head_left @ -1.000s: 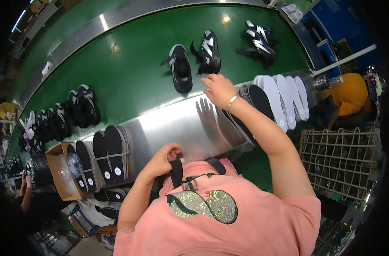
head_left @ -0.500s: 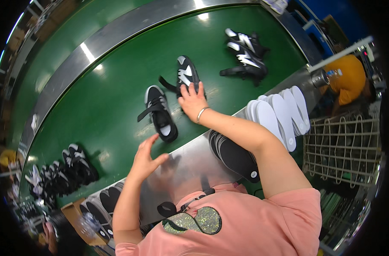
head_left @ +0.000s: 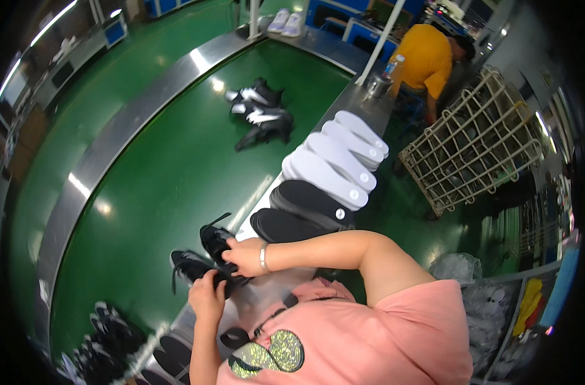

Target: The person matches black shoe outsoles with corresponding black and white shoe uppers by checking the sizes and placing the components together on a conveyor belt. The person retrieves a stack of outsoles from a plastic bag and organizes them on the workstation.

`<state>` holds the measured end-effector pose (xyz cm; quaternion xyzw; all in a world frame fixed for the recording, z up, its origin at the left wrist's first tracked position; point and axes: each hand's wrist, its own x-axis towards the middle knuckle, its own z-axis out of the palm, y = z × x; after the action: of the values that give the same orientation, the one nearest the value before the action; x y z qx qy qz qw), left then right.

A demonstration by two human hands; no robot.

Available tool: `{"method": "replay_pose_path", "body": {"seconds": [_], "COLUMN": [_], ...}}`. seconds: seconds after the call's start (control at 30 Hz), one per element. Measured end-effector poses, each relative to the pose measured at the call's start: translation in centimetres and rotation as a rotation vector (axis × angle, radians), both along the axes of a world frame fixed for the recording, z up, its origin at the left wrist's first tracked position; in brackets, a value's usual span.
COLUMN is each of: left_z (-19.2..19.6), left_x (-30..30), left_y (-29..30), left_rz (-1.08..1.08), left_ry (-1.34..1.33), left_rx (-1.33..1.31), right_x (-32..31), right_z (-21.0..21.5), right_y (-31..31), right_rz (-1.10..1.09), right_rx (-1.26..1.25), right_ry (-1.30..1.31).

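Lower centre of frame: my left hand (head_left: 206, 296), fingers bent, touches one black shoe with a strap (head_left: 188, 262); my right hand (head_left: 246, 256), fingers curled, rests on a second black shoe (head_left: 213, 236) just beside it. Cannot tell whether either pinches. Flat black insoles (head_left: 300, 197), stacked, lie near my right forearm; white foam-like insoles (head_left: 328, 157) above them, centre-right.
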<state>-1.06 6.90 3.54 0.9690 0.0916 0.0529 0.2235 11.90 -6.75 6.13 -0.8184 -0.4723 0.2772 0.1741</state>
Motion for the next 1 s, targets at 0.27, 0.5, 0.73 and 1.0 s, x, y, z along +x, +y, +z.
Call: {"method": "replay_pose_path", "body": {"seconds": [0.27,0.5,0.73,1.0], "left_z": [-1.5,-1.9,-3.9,-3.8], "left_x": [-6.4,-5.1,-3.1,-1.8], "left_y": [-2.6,-2.5,-0.2,1.6], "left_rz": [0.13,0.261,0.012,0.455], "left_ry": [-0.212,-0.251,-0.197,-0.313], "left_rx": [-0.421,-0.095,0.034,-0.486], "right_x": [-4.6,-1.1,-1.7,-5.6], "right_z": [-2.1,-0.5,-0.2,4.7], "right_y": [-6.6,-11.1,-11.2,-5.8], "right_rz": [0.053,-0.369,-0.387,0.114], "right_rx": [0.145,-0.055,-0.058,0.333], "right_ry": [-0.243,-0.539,-0.597,-0.414]}}
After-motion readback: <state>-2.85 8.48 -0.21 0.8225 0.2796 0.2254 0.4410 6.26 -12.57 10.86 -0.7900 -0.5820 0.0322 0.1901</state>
